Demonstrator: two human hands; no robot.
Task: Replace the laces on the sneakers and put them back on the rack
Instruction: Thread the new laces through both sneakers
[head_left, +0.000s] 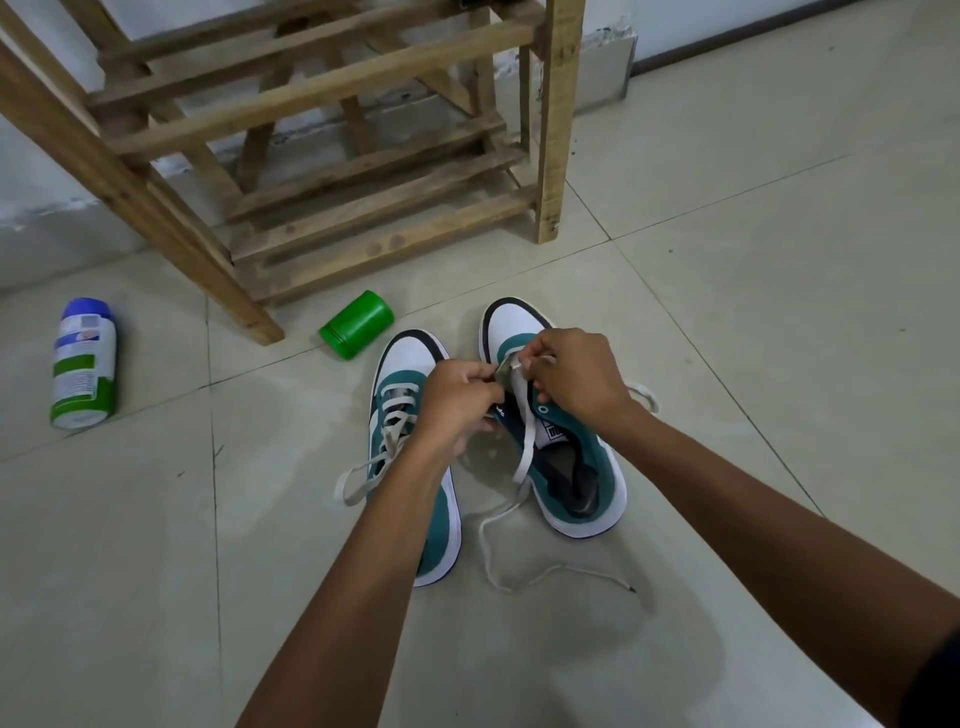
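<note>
Lace (524, 441) in my fingers now, both hands up over the R sneaker (571, 467), near its toe end. L hand (457, 400) pinching the lace at the eyelets, R hand (571, 374) pinching it too, fingers curled tight, hands nearly touching. Lace runs down across the tongue, off the shoe, loops on the floor (727, 260) w/ its dark tip lying loose in front of me. Another bit of lace pokes out beyond my R wrist. L sneaker (410, 374) sits just beside it, already laced, ends trailing off to the L; my L forearm crosses over its heel. Both on the tiles, toes pointing at the rack (363, 208). Green jar (358, 325) on its side by the rack leg, near the L toe. Spray can (83, 364) lying well off L.
</note>
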